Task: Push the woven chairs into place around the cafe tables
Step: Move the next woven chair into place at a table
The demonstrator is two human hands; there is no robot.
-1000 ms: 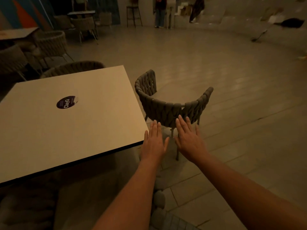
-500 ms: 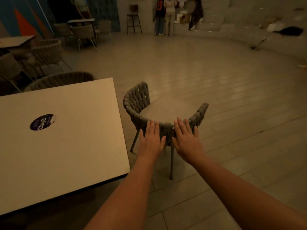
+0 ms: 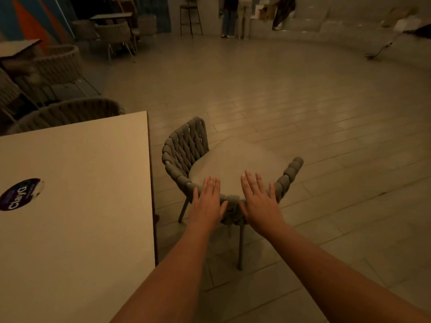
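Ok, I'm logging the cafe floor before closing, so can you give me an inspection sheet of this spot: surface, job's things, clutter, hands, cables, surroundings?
Surface: pale square table, with a round dark sticker on top.
Job's things: woven chair stands beside the table's right edge, not tucked under; another woven chair sits at the far edge.
Clutter: nothing seen on the floor near the chair.
Hands: left hand and right hand lie flat, fingers straight, over the chair's curved back rim.
Cables: nothing seen.
Surroundings: dim tiled floor, more tables and woven chairs at far left, a tall stool, people standing by the far wall.
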